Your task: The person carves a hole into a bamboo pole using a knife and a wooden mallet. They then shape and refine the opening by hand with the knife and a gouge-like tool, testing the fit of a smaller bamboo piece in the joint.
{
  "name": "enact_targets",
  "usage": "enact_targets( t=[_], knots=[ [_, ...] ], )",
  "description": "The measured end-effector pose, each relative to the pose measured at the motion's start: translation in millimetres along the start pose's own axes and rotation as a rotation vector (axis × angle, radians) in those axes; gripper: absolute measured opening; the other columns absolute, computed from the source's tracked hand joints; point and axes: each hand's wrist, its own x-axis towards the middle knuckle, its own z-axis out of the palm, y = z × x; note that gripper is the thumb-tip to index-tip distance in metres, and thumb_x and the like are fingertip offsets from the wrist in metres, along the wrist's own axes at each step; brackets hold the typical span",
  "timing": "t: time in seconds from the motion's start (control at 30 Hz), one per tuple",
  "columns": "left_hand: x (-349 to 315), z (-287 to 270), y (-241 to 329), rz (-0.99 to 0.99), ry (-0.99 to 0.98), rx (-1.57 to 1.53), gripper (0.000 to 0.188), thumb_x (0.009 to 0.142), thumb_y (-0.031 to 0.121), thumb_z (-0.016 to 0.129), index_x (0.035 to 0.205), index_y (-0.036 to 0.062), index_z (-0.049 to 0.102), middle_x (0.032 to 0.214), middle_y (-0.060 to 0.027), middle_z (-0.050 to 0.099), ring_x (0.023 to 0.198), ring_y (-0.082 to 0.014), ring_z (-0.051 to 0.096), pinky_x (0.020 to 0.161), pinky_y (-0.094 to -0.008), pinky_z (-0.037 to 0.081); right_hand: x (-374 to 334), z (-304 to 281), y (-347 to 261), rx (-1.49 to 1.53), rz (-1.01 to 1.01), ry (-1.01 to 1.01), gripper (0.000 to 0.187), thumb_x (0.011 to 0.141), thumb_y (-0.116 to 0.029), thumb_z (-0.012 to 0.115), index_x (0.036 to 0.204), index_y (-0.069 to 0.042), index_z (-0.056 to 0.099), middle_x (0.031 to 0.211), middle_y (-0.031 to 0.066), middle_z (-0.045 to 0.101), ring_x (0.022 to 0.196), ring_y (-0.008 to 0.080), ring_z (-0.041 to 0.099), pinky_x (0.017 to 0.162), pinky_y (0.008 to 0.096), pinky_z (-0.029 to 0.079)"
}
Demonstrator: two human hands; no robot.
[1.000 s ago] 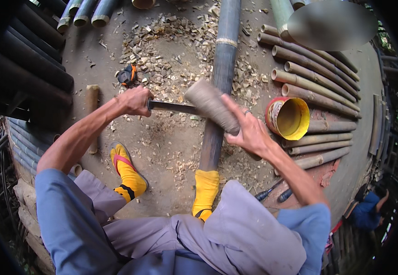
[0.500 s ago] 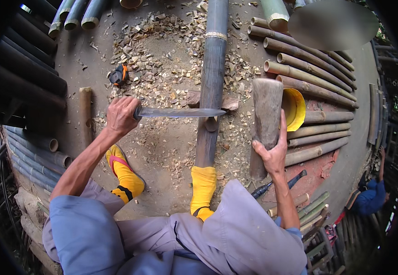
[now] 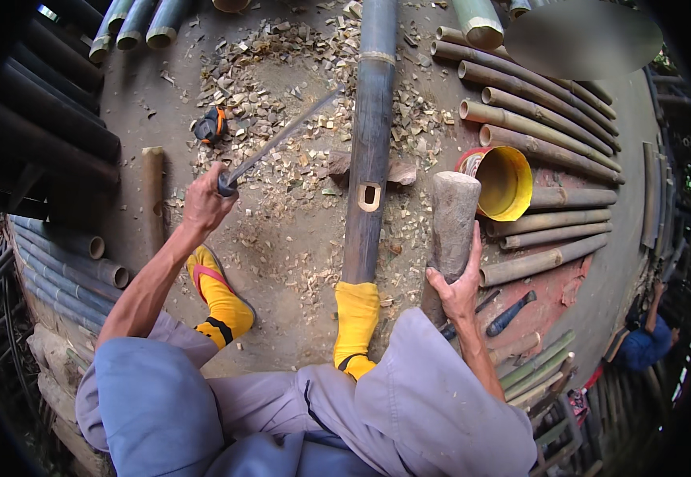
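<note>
My left hand (image 3: 208, 197) is wrapped round the handle of a long knife (image 3: 278, 137), whose blade slants up and away over the wood chips, apart from the bamboo. A thick dark bamboo pole (image 3: 371, 119) runs away from me, with a pale, roughly rectangular hole (image 3: 369, 194) cut in its top. It lies across a wood block (image 3: 400, 173), and my foot in a yellow sock (image 3: 355, 314) is at its near end. On the right, my right hand (image 3: 458, 294) grips a heavy wooden mallet (image 3: 454, 215) with its thick end pointing away.
Wood chips (image 3: 266, 60) litter the ground beside an orange-and-black tape measure (image 3: 210, 126). A yellow bucket (image 3: 514, 187) stands close to the mallet, near several cut bamboo poles (image 3: 544, 155). More bamboo (image 3: 67, 270) is stacked at left. Another person (image 3: 646, 342) is at far right.
The knife has come off the bamboo and its tip has swung up and away, baring the hole. The mallet has moved slightly toward me.
</note>
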Motion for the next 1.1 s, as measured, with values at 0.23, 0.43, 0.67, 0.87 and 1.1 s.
enact_targets(
  t=[0.23, 0.43, 0.67, 0.87, 1.1],
  knots=[
    [-1, 3, 12, 0.367, -0.242, 0.243, 0.021, 0.071, 0.010, 0.064, 0.086, 0.0082, 0.049, 0.076, -0.0077, 0.055, 0.073, -0.0276, 0.061, 0.065, -0.0404, 0.050, -10, 10, -9, -0.067, 0.130, -0.204, 0.100, 0.068, -0.013, 0.071, 0.150, -0.009, 0.014, 0.138, 0.0279, 0.042, 0.124, 0.0370, 0.047, 0.103, 0.0410, 0.039],
    [10, -3, 12, 0.473, -0.222, 0.221, 0.024, 0.068, 0.008, 0.065, 0.085, 0.0081, 0.048, 0.073, -0.0080, 0.054, 0.070, -0.0276, 0.059, 0.064, -0.0402, 0.048, -18, 18, 3, -0.055, 0.102, -0.272, 0.100, 0.068, -0.011, 0.070, 0.151, -0.014, 0.014, 0.125, 0.0288, 0.053, 0.110, 0.0418, 0.057, 0.094, 0.0422, 0.047],
    [6, -2, 11, 0.425, -0.236, 0.228, 0.026, 0.067, 0.009, 0.066, 0.086, 0.0081, 0.048, 0.074, -0.0075, 0.054, 0.070, -0.0270, 0.059, 0.063, -0.0398, 0.048, -16, 19, 9, -0.110, 0.015, -0.239, 0.100, 0.067, -0.009, 0.071, 0.150, -0.013, 0.016, 0.134, 0.0277, 0.046, 0.116, 0.0402, 0.054, 0.097, 0.0422, 0.045],
    [10, -2, 9, 0.401, -0.304, 0.250, 0.024, 0.069, 0.010, 0.065, 0.088, 0.0088, 0.049, 0.076, -0.0079, 0.056, 0.074, -0.0267, 0.060, 0.066, -0.0401, 0.049, -12, 20, 15, -0.154, -0.039, -0.253, 0.102, 0.066, -0.007, 0.073, 0.150, -0.011, 0.016, 0.135, 0.0259, 0.046, 0.118, 0.0362, 0.054, 0.097, 0.0409, 0.045],
    [9, -2, 10, 0.398, -0.293, 0.237, 0.024, 0.069, 0.010, 0.064, 0.087, 0.0085, 0.049, 0.075, -0.0088, 0.056, 0.073, -0.0276, 0.060, 0.066, -0.0406, 0.049, -10, 19, 18, -0.172, -0.061, -0.254, 0.100, 0.067, -0.011, 0.073, 0.150, -0.011, 0.017, 0.128, 0.0278, 0.050, 0.107, 0.0422, 0.057, 0.091, 0.0437, 0.049]
  ],
)
